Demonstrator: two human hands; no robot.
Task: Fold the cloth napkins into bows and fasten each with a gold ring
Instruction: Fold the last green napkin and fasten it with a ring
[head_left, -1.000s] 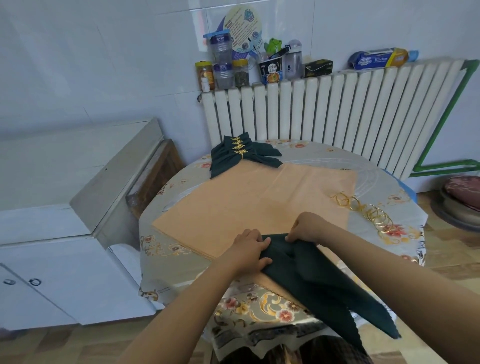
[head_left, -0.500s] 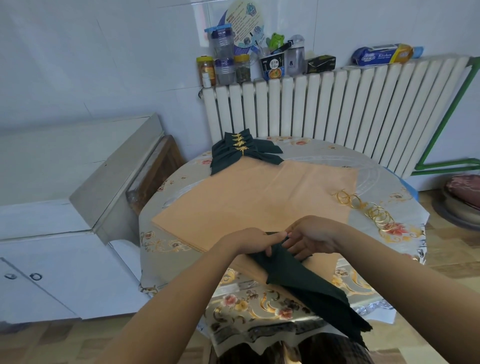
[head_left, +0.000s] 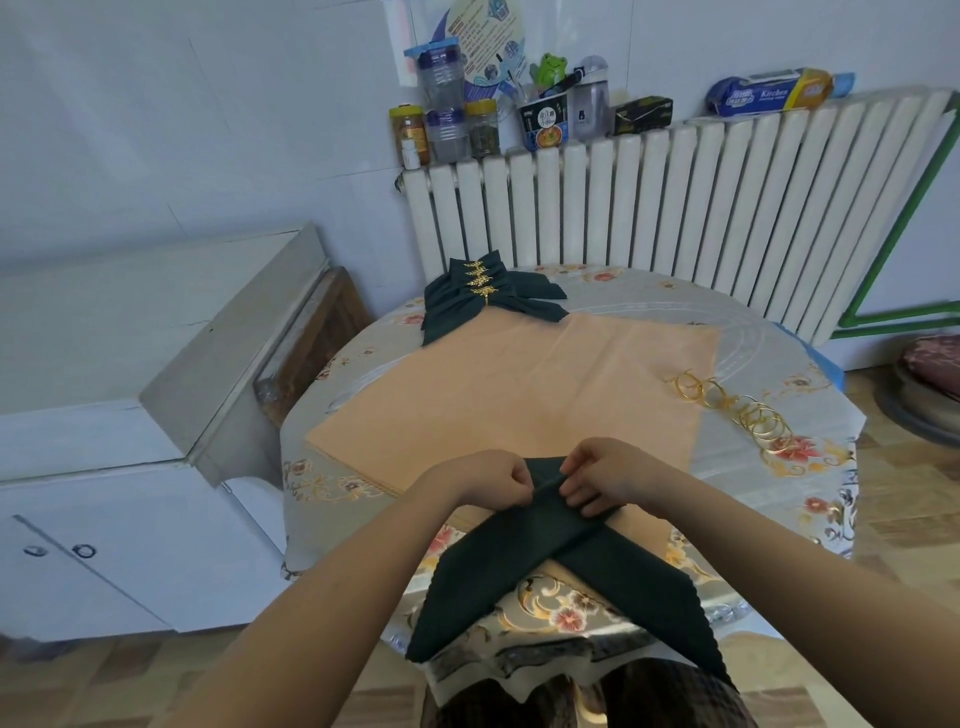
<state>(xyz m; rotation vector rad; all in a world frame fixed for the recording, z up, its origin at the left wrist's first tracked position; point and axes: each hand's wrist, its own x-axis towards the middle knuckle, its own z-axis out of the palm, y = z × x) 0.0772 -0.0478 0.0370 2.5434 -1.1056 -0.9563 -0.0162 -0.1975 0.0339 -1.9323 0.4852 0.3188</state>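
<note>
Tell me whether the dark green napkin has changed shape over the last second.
Yes. The dark green napkin, earlier one tail trailing right, now has two crossed tails hanging over the table edge, pinched by the left hand and right hand.

Legible text is limited to one item. The blue and yellow wrap box (head_left: 769, 94), lying lengthwise on top of the white radiator (head_left: 675, 208) at its right end, carries the word "Kitchen" in white script on its blue panel. A printed round fan (head_left: 483, 41) on the wall, the paper cup (head_left: 543, 124) and the jar labels (head_left: 444, 124) carry print too small or blurred to read.
</note>
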